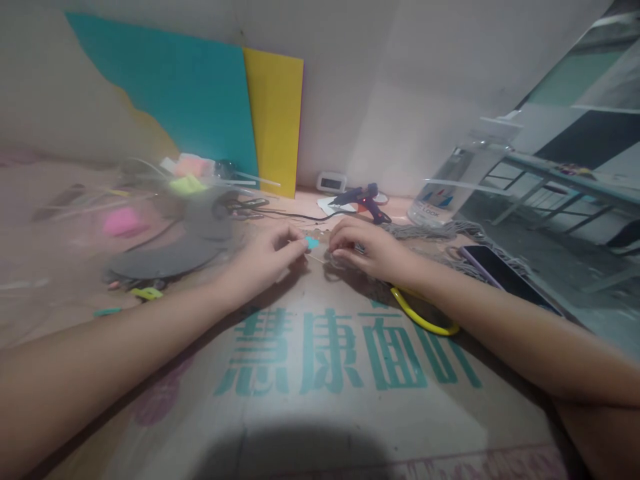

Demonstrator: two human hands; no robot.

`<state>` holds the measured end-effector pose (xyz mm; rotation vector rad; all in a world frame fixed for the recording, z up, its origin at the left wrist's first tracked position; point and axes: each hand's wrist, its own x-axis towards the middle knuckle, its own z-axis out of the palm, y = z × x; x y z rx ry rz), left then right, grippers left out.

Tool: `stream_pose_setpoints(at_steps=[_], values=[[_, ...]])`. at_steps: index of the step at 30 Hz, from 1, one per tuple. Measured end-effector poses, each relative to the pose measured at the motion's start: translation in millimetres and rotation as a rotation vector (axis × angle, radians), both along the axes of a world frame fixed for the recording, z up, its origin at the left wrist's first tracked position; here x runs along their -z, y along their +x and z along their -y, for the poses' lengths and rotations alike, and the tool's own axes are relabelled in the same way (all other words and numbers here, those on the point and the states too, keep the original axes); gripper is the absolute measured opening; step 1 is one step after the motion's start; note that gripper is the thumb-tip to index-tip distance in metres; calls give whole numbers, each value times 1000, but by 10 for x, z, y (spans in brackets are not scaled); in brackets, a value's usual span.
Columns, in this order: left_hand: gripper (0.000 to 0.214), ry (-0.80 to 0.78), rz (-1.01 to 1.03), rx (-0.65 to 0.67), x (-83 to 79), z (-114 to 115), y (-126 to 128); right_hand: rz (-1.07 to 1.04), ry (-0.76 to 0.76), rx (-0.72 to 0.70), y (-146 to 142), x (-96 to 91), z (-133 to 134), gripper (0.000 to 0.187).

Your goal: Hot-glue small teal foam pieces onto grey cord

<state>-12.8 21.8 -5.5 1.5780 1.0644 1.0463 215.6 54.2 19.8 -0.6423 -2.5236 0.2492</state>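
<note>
My left hand (277, 250) pinches a small turquoise piece (312, 243), perhaps paper or foam, between thumb and forefinger. Just to its right, my right hand (357, 247) has its fingers curled and drawn together; what they hold, if anything, is hidden. A thin pale strand or stick (316, 259) runs between the two hands, too fine to name. Beneath my right forearm shows a yellow curved handle (425, 321), the rest of it covered. Behind my right hand lies a dark glue gun (364, 199) with a red light lit.
Teal board (185, 93) and yellow board (275, 120) lean on the wall. A white digital timer (331, 182) stands behind. At right are a clear bottle (440, 180), grey cord (450, 230) and a phone (505, 273). Left, a grey curved piece (160, 260) lies beside a pink lump (123, 221).
</note>
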Motion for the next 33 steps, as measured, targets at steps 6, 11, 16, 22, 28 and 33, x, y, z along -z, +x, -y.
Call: stream_pose_setpoints(at_steps=[6,11,16,22,28,33], values=[[19,-456,310,354,26,32,15,-94,2,152,-82,-22,126,6],[20,-555,266,417,-21,105,9,-171,-85,206,-159,-30,224,5],[18,-452,204,461,-39,131,27,-326,-346,294,-161,-16,195,8],[19,-220,10,252,-15,108,29,-677,-777,141,-82,-48,186,13],[18,-160,-34,90,-15,113,48,-481,-610,310,-95,19,461,8],[17,-253,-97,46,-141,200,109,-353,-436,359,-114,83,548,13]])
